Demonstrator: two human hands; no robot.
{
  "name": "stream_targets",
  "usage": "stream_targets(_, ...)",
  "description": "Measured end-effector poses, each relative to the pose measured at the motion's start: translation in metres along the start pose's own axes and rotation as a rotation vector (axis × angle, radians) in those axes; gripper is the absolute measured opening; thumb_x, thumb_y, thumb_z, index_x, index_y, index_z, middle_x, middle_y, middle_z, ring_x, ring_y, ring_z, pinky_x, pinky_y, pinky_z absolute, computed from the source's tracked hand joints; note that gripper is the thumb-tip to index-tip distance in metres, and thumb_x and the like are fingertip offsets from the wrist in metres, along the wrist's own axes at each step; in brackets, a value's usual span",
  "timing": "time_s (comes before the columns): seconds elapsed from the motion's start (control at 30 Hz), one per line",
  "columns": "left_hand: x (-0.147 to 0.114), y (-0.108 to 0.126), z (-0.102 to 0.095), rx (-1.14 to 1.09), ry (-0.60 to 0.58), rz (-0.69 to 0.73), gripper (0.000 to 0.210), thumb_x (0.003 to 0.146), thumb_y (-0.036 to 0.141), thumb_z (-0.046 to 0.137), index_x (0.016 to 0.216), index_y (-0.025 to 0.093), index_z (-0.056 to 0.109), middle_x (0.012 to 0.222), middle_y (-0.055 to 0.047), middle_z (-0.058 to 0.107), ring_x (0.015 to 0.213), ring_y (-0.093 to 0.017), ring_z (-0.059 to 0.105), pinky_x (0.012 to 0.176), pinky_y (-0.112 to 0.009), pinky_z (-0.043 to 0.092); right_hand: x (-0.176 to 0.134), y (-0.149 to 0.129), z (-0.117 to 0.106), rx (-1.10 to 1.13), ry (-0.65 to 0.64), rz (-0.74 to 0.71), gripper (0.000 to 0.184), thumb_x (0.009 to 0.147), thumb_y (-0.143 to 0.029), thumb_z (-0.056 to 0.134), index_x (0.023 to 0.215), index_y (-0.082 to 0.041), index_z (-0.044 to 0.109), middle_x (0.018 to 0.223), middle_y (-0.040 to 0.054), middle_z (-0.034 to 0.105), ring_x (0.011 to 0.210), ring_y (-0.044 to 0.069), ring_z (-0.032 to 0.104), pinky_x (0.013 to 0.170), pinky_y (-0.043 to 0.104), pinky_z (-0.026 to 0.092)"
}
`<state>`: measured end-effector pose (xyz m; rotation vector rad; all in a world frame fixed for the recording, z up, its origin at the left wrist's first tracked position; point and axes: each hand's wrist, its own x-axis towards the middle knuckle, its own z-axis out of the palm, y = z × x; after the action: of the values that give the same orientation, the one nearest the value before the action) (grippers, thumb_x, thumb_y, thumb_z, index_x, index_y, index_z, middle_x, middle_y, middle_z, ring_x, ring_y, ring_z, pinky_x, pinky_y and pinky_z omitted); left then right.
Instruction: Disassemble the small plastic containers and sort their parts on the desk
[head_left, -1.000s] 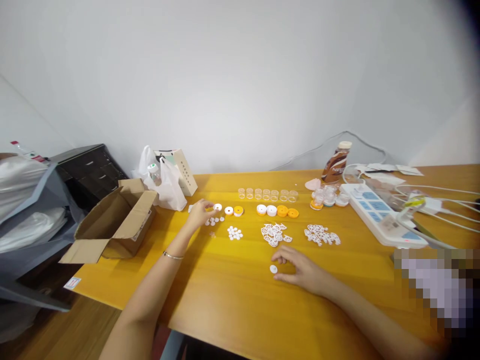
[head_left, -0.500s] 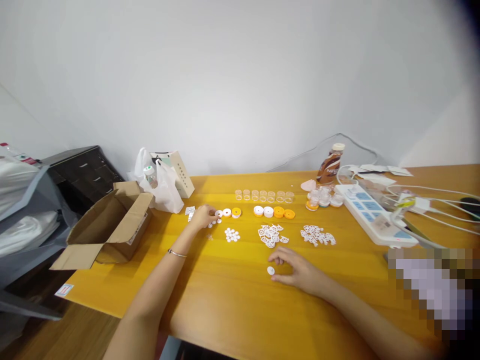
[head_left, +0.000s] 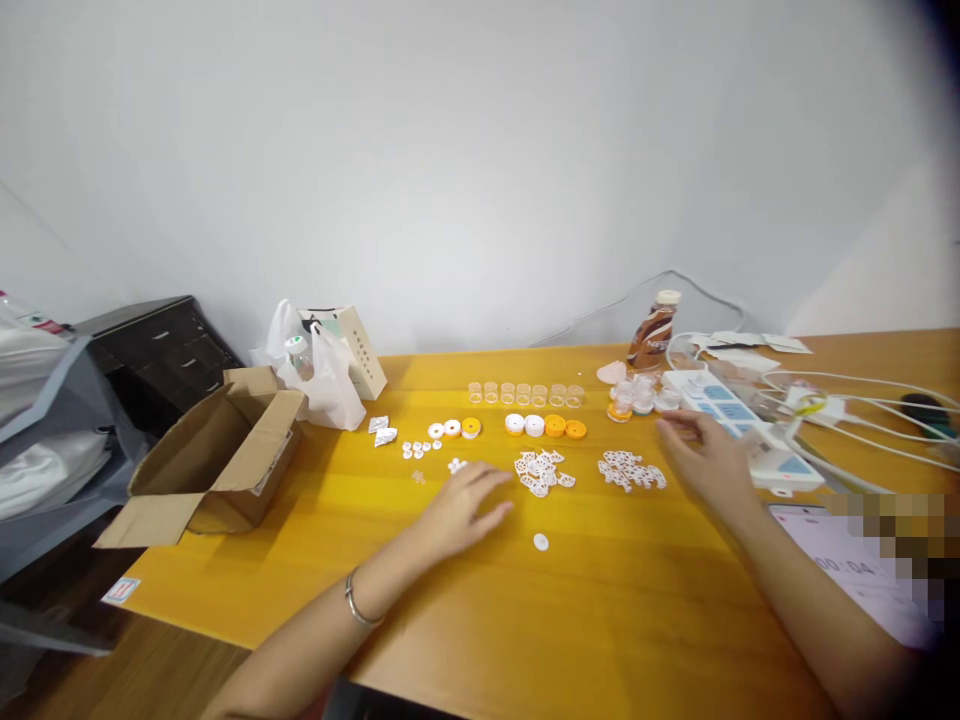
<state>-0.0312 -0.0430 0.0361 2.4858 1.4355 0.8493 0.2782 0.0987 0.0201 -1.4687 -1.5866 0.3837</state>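
My left hand (head_left: 463,510) is over the table with its fingers stretched out and nothing in them. It partly covers a cluster of small white round pieces (head_left: 456,466). My right hand (head_left: 705,465) is open at the right, between white link-like pieces (head_left: 630,470) and the power strip (head_left: 772,450). Its fingertips are close to a group of clear-topped pieces with orange and white bases (head_left: 643,390). A flat white disc (head_left: 541,542) lies alone on the table. White openwork pieces (head_left: 541,472) form a heap beyond it.
Clear cups (head_left: 524,394) stand in a row, with orange and white round caps (head_left: 555,426) nearer. Foil packets (head_left: 385,437) and small white knobs (head_left: 418,447) lie left. A cardboard box (head_left: 217,460), plastic bag (head_left: 334,385), drink bottle (head_left: 652,335) and phone (head_left: 847,560) flank them.
My left hand has left the small white knobs and moved right and nearer. My right hand has moved away from the white disc, rightward and farther out, uncovering part of the phone.
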Motion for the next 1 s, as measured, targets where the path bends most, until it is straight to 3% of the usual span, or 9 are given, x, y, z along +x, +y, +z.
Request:
stream_targets(0.1,-0.005,0.016,0.022,-0.037,-0.108,0.027,0.038,0.087,0.038,0.049,0.120,0.020,0.049,0.110,-0.010,0.057,0.102,-0.020,0.055,0.091,-0.033,0.045,0.017,0.004,0.015,-0.051,-0.045,-0.007,0.038,0.075,-0.040,0.056,0.100,-0.012,0.056,0.098,0.0135,0.062,0.083,0.021,0.056,0.075,0.031,0.042)
stream_targets(0.23,-0.005,0.020,0.039,-0.042,-0.149,0.013,0.033,0.087,0.037,0.048,0.114,0.018,0.053,0.105,-0.008,0.059,0.098,-0.019,0.056,0.089,-0.031,0.046,0.040,0.006,0.036,-0.105,-0.052,0.000,0.044,0.070,-0.039,0.061,0.103,-0.010,0.055,0.097,0.0150,0.061,0.082,0.022,0.055,0.073,0.032,0.041)
stream_targets(0.5,-0.008,0.015,0.050,-0.015,-0.121,0.040,0.023,0.088,0.029,0.046,0.105,0.018,0.058,0.098,-0.007,0.061,0.092,-0.017,0.057,0.084,-0.028,0.046,0.051,0.027,0.063,-0.093,-0.042,-0.011,0.037,0.063,-0.037,0.065,0.093,-0.017,0.055,0.086,0.0078,0.063,0.076,0.023,0.059,0.070,0.034,0.045)
stream_targets(0.73,-0.006,0.016,0.059,-0.027,-0.148,0.084,0.018,0.087,0.024,0.048,0.093,0.017,0.063,0.089,-0.006,0.063,0.084,-0.015,0.057,0.079,-0.026,0.046,0.049,0.028,0.066,-0.056,-0.021,-0.010,0.037,0.065,-0.033,0.062,0.097,-0.018,0.055,0.086,0.0081,0.065,0.078,0.025,0.062,0.073,0.038,0.048)
stream_targets(0.87,-0.004,0.018,0.047,-0.060,-0.116,0.046,0.014,0.083,0.021,0.051,0.087,0.018,0.064,0.084,-0.005,0.063,0.081,-0.015,0.058,0.076,-0.025,0.045,0.031,0.007,0.055,0.068,-0.009,-0.094,0.040,0.068,-0.038,0.061,0.102,-0.017,0.054,0.096,0.0103,0.065,0.085,0.025,0.061,0.079,0.040,0.048)
stream_targets(1.0,-0.002,-0.006,0.009,-0.098,0.017,-0.141,0.011,0.082,0.020,0.052,0.085,0.018,0.063,0.085,-0.004,0.064,0.082,-0.014,0.059,0.077,-0.025,0.045,-0.010,-0.022,0.039,0.150,-0.143,-0.190,0.041,0.072,-0.045,0.059,0.103,-0.019,0.054,0.099,0.0085,0.065,0.084,0.023,0.062,0.080,0.038,0.049)
